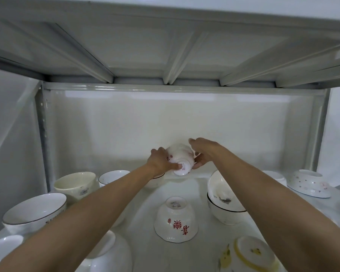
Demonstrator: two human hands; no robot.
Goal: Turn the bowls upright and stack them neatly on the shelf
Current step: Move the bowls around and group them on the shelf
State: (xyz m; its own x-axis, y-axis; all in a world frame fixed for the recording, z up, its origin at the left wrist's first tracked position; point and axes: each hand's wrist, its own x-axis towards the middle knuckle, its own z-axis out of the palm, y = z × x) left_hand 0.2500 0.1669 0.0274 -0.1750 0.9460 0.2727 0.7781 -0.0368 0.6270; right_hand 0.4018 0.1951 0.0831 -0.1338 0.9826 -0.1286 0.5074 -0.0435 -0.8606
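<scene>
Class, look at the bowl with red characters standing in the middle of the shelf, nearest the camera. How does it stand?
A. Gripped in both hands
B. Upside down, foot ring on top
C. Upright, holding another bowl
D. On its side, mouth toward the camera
B: the bowl with red characters rests rim-down on the shelf, its foot ring and base label facing up; neither hand touches it.

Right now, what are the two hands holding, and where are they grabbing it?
A small white bowl, tipped so its foot faces the camera. The left hand grips its left side, thumb on the foot; the right hand grips its right side.
</scene>
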